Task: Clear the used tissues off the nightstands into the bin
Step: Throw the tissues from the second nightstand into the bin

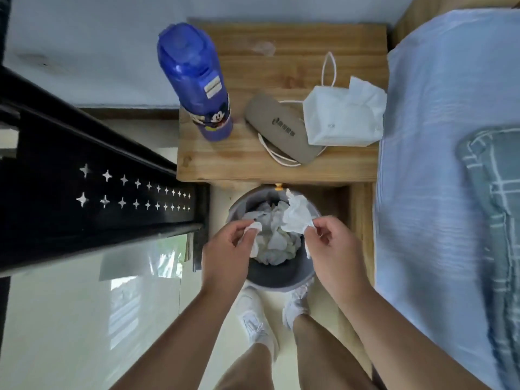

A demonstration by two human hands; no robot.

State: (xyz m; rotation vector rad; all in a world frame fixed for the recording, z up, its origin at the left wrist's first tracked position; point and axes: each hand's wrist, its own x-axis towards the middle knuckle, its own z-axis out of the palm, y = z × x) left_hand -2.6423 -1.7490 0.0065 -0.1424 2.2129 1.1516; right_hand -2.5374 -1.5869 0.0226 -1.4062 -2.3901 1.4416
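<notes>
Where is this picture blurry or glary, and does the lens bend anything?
Head view: the blue sheet smears toward the right edge; the glossy floor at lower left shows bright reflections; wide-angle distortion tilts the blue bottle outward; the left hand with its small tissue and the right hand with its crumpled tissue look fairly sharp over the bin.

Round grey bin [277,280] holding a pile of crumpled tissues [274,243]
A large tissue [298,216] and a small tissue [252,235] hang just above it; another tissue [365,92] lies on the wooden nightstand [239,161].

Soft even daylight, glossy floor [70,319] glare at left — wide-angle bending at edges, slight blur throughout
</notes>
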